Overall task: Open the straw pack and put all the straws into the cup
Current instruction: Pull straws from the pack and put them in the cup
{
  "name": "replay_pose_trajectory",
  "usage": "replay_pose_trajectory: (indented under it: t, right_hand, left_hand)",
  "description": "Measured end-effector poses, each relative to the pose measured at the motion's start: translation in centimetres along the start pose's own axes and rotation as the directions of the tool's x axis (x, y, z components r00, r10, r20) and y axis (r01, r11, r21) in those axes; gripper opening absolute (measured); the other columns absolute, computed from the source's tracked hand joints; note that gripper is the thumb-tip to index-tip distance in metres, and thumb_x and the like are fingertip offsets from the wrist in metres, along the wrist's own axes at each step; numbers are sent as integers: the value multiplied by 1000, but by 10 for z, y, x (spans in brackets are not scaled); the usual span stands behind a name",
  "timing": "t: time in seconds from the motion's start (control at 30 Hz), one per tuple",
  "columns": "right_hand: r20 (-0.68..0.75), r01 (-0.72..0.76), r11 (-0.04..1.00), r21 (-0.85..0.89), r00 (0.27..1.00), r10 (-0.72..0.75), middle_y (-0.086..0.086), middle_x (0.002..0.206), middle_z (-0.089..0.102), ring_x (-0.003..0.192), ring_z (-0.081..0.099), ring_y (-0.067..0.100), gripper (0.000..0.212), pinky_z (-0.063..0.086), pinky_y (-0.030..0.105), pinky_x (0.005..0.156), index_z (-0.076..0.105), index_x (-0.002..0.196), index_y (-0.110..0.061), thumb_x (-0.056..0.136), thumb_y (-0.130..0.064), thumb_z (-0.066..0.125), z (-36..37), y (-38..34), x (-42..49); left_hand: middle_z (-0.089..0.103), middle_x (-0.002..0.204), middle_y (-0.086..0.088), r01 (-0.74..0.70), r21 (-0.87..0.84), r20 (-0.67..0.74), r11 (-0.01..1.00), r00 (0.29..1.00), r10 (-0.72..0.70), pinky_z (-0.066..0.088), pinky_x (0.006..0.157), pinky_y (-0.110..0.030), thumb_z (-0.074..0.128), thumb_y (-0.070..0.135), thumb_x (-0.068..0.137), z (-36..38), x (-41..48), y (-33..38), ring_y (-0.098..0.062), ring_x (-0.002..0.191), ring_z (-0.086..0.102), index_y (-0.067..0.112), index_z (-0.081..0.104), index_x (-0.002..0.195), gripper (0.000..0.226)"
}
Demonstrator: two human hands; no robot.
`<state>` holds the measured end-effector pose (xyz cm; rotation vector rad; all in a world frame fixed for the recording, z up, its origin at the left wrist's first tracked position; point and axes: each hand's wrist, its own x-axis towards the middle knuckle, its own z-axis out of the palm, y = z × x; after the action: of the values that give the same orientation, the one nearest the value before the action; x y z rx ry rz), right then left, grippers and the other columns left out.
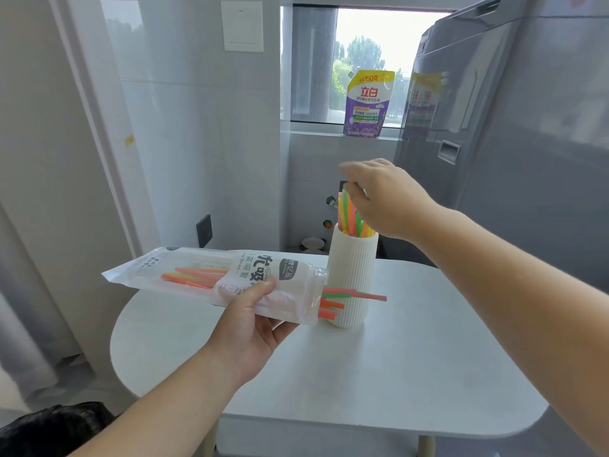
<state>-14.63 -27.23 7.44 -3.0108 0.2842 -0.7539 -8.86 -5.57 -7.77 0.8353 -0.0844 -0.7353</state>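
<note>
1. The right hand (pixel 385 199) hangs above the cup (pixel 351 278), palm down, with its fingertips at the top end of one orange straw. The fingers are blurred, so I cannot tell whether they pinch that straw or have let it go.
2. Just below that hand, a bunch of straws (pixel 349 212) in green, orange, pink and yellow stands in the cup, leaning a little to the left.
3. The cup is white and ribbed. It stands upright on the table (pixel 395 374), near the far edge.
4. The left hand (pixel 253 328) grips the straw pack (pixel 204 275) from below, thumb pressed on top and fingers curled under it.
5. The pack is held above the table, almost level, with its open end pointing right and just beside the cup.
6. The remaining straws (pixel 339 296), orange and green, stick out of that open end and cross in front of the cup's lower half. More of them show through the clear plastic to the left of the thumb.
7. Farther back, a purple and yellow pouch (pixel 367 103) stands on the windowsill (pixel 313 130).
8. A grey appliance (pixel 527 159) fills the right side.
</note>
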Motion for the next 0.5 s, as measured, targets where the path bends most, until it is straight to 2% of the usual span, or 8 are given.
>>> replay_pose_trajectory:
  t: [0.07,0.1,0.13,0.2,0.33,0.4,0.47,0.5]
  right_hand:
    - [66,-28,999,-33,997,30,9,138,61,129,49,34,36,43,49,104,68,117,-8,107,-25,38,4,2,-3]
    - [88,-45,999,-12,995,46,9,143,58,131,48,34,38,43,50,106,68,119,-9,107,-29,38,5,3,-5]
    - [93,-58,998,21,994,56,9,151,51,135,46,34,40,41,51,108,64,128,-12,107,-34,38,6,4,-7]
    - [94,-48,997,60,995,42,3,167,29,146,37,32,49,32,51,117,45,150,-20,107,-43,37,7,4,-9]
    - [188,3,1000,-2,982,-2,1,170,18,157,3,24,58,3,42,124,23,159,-21,108,-46,29,9,-2,-15]
    - [74,-4,997,73,997,-2,2,168,24,157,1,24,55,3,41,124,27,159,-20,108,-41,32,3,-7,-21]
    - [-149,8,981,192,989,21,4,156,47,153,22,28,44,20,43,120,48,147,-16,107,-33,41,-3,-16,-32]
    - [-264,17,968,249,963,51,5,140,61,141,40,32,35,33,43,112,61,133,-16,105,-29,45,-4,-21,-41]
  left_hand:
    - [79,118,-12,-5,-6,8,1000,1000,5,64,61,-36,77,22,71,-1,0,1,-24,91,79,18,64,136,66]
    - [80,116,-12,-5,-10,12,1000,1000,6,65,61,-36,77,21,72,-1,0,1,-24,90,79,18,64,135,65]
    - [80,114,-11,-7,-12,16,1000,1000,7,65,61,-36,77,21,72,-1,0,1,-24,90,80,19,64,134,64]
    - [80,113,-10,-10,-8,23,1000,1000,11,65,61,-36,77,21,72,0,0,1,-24,90,80,20,65,133,63]
    - [79,118,-11,-17,2,32,1000,999,17,65,62,-35,77,22,72,2,-1,-1,-24,91,79,19,64,136,65]
    - [79,120,-12,-17,-3,34,1000,999,17,65,62,-36,77,22,73,2,-1,-1,-25,92,79,19,63,136,65]
    - [80,115,-11,-24,-5,36,1000,999,24,65,61,-36,77,21,73,1,0,0,-24,89,79,19,64,134,63]
    - [81,111,-11,-28,-7,39,1000,999,28,65,60,-36,77,21,73,1,0,0,-24,88,80,19,65,133,61]
